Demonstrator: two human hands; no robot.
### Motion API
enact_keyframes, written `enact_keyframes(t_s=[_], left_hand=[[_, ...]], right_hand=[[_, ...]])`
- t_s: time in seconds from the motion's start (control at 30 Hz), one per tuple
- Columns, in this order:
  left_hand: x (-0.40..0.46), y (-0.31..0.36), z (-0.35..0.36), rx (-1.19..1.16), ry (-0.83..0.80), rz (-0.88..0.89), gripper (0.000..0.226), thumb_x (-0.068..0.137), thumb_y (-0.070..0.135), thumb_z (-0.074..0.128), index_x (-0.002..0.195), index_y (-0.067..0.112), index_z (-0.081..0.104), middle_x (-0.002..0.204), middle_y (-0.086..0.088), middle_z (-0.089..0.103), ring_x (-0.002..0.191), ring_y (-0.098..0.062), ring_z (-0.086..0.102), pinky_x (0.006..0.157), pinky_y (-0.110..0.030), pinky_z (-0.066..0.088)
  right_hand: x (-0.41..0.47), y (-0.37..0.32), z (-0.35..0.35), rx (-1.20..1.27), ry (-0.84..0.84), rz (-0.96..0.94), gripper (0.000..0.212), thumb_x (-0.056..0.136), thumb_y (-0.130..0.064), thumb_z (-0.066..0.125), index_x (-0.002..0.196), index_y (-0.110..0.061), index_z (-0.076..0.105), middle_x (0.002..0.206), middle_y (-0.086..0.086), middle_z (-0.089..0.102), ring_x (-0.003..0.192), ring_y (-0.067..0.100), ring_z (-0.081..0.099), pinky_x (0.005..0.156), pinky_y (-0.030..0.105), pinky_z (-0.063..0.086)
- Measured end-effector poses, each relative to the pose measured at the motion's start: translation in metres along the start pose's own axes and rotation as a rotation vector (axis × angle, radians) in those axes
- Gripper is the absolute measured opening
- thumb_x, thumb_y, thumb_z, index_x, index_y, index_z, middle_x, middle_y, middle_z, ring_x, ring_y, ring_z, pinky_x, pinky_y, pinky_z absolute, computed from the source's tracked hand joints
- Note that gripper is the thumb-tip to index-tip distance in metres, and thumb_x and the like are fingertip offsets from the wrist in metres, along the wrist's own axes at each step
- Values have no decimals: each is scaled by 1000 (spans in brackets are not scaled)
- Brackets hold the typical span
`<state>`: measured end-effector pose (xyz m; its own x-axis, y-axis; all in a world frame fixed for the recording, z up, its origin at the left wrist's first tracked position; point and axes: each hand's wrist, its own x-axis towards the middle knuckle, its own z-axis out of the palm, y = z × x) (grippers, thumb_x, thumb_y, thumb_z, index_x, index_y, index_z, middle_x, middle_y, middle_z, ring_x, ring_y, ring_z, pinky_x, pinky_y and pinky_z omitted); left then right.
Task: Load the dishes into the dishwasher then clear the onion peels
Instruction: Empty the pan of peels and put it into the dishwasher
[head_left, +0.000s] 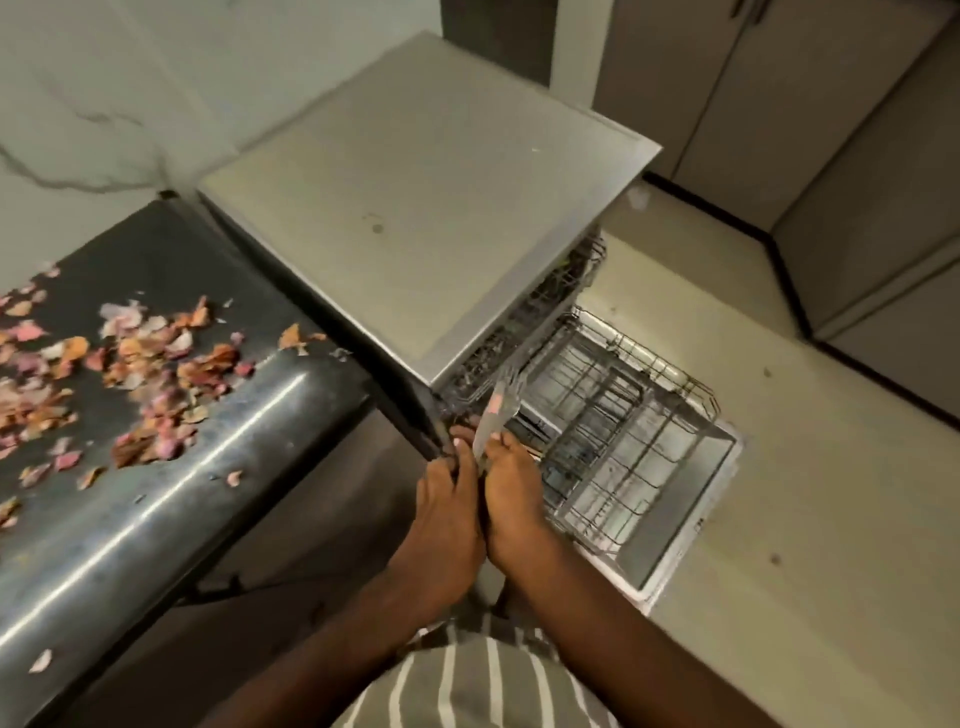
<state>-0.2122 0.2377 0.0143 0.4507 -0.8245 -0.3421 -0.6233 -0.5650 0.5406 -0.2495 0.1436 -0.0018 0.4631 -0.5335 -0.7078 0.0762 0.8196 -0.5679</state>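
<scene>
The dishwasher (431, 208) stands open at the middle, its lower rack (618, 436) pulled out toward 4 o'clock; a knife (493, 421) points up from the two hands, close together — the left hand (447, 519) and the right hand (511, 509) both curl round its handle end, just beside the rack's near corner; onion peels (130, 374) lie scattered on the dark counter (156, 519) at 9 o'clock.

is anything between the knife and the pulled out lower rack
Nothing visible blocks it. Both hands, left and right, hold the knife beside the dishwasher's front corner, and the open lower rack lies just right of the blade.
</scene>
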Motion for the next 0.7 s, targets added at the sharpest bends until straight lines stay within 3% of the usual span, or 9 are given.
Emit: enact_keyframes(t_s=[0.07,0.17,0.23,0.27,0.33,0.43,0.53,0.7], left_hand=[[13,3,9,-1,-127,66,85,103,19,50,168,18,-5,149,-7,26,131,-22,39,110,-24,35],[31,10,24,-145,-223,154,74,100,22,48,167,33,18,162,6,29,141,-2,38,116,-11,28],[41,13,35,-360,-212,157,60,96,30,55,154,42,44,152,16,45,137,4,48,117,-22,41],[47,15,41,-457,-197,125,49,95,38,59,143,46,54,142,18,54,130,2,56,111,-26,49],[63,24,51,-653,-180,-36,31,94,56,61,125,49,64,127,17,67,116,-1,67,98,-30,59],[97,43,66,-1072,-205,-409,54,93,69,52,119,26,74,121,0,76,107,-18,74,93,-40,60],[133,63,85,-1303,-250,-695,73,90,69,39,120,11,72,121,-10,77,105,-24,75,93,-41,58],[169,72,124,-1392,-277,-882,84,102,70,25,127,4,69,125,-18,74,99,-29,74,105,-45,50]], right_hand=[[7,-8,-17,32,115,2,32,111,-11,39,109,-5,70,91,13,74,71,19,71,65,29,59],[19,-20,-47,244,251,29,27,111,-15,40,104,-3,63,78,14,62,67,26,61,71,41,52],[28,-30,-67,463,321,34,22,111,-18,42,103,-7,59,70,8,56,62,24,56,68,41,50],[33,-38,-78,534,368,16,23,111,-22,43,98,-10,58,65,4,54,56,21,54,63,38,50],[40,-56,-98,588,463,-74,32,110,-38,48,86,-18,57,57,-4,46,47,13,43,53,30,44],[47,-78,-121,647,497,-239,46,102,-58,55,72,-25,47,57,-7,30,45,10,27,44,25,29],[64,-82,-131,629,457,-348,52,98,-56,62,66,-26,37,56,-5,24,44,10,22,39,25,27],[96,-50,-129,587,463,-302,55,99,-51,64,60,-22,38,52,-1,27,43,14,27,42,28,31]])
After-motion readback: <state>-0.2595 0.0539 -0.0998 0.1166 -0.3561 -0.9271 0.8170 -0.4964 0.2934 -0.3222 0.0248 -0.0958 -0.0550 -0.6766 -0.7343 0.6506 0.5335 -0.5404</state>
